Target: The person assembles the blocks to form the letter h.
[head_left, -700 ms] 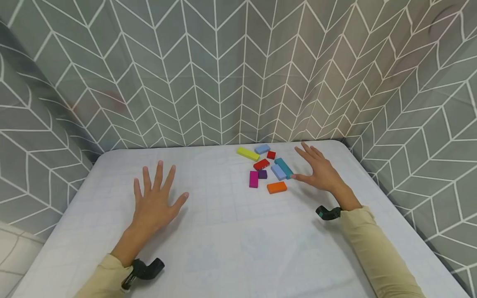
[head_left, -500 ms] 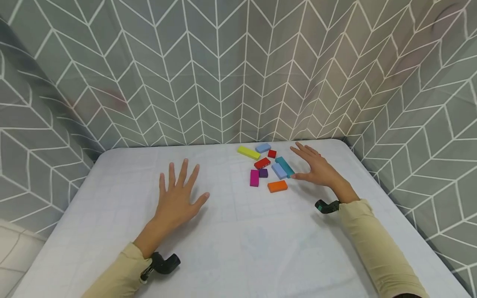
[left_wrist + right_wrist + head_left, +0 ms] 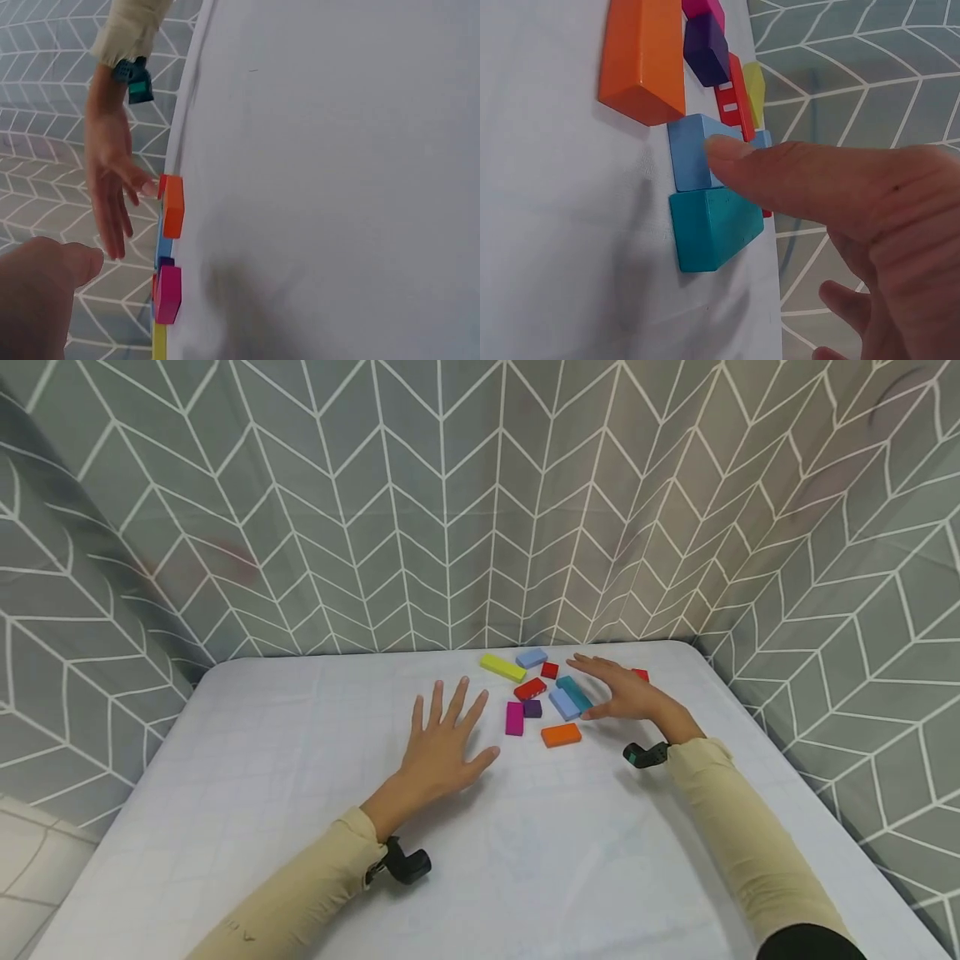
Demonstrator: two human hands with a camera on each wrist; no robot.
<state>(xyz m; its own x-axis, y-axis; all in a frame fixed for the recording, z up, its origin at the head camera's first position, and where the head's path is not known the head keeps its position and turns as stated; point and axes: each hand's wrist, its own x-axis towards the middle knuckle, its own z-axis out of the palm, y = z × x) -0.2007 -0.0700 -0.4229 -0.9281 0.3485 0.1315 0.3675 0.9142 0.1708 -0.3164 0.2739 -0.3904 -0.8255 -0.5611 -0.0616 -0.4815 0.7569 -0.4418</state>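
Note:
My left hand [image 3: 442, 747] hovers with spread fingers left of a loose group of coloured blocks. Nearest to it lie a magenta block [image 3: 514, 718], a dark purple block [image 3: 532, 708] and an orange block [image 3: 561, 735]. On the group's right side is my right hand [image 3: 630, 692], fingers extended and thumb apart, holding nothing. In the right wrist view its thumb [image 3: 780, 176] reaches over a light blue block [image 3: 690, 154] beside a teal block [image 3: 712, 229]; whether it touches them I cannot tell. A red block with white marks [image 3: 530, 689] lies mid-group.
Behind lie a yellow-green block [image 3: 502, 667], another light blue block [image 3: 532, 657] and a small red block [image 3: 550, 670]. Another red piece [image 3: 640, 674] shows partly behind the right hand. A white-covered table [image 3: 300, 710] ends at a patterned grey curtain [image 3: 465, 527].
My left hand has travelled right, close to the blocks. My right hand has shifted slightly left over the teal block, and a red piece has come into view behind it. The other blocks lie unchanged.

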